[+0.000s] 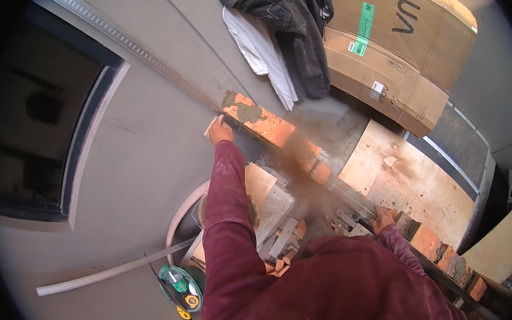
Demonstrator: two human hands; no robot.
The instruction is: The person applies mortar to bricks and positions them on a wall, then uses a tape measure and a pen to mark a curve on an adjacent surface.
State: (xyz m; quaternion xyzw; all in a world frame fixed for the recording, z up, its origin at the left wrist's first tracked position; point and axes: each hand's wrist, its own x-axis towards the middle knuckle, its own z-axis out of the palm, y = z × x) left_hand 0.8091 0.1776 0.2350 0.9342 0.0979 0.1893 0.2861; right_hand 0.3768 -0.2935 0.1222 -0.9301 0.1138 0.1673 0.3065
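Observation:
My left hand is closed at the far end of a short brick course topped with patchy grey mortar, against a dark strip along its side; what exactly it grips is unclear, and a small pale piece shows beside it. My right hand is closed at the near end of a thin pale line or strip, beside another course of bricks with mortar; its grip is partly hidden. A brown blur covers the middle of the view, hiding part of the brickwork between my hands.
A metal track crosses upper left near a dark window. Jackets and cardboard boxes lie above a stained plywood sheet. Rubble, a pale hose and a green tub with tools sit low.

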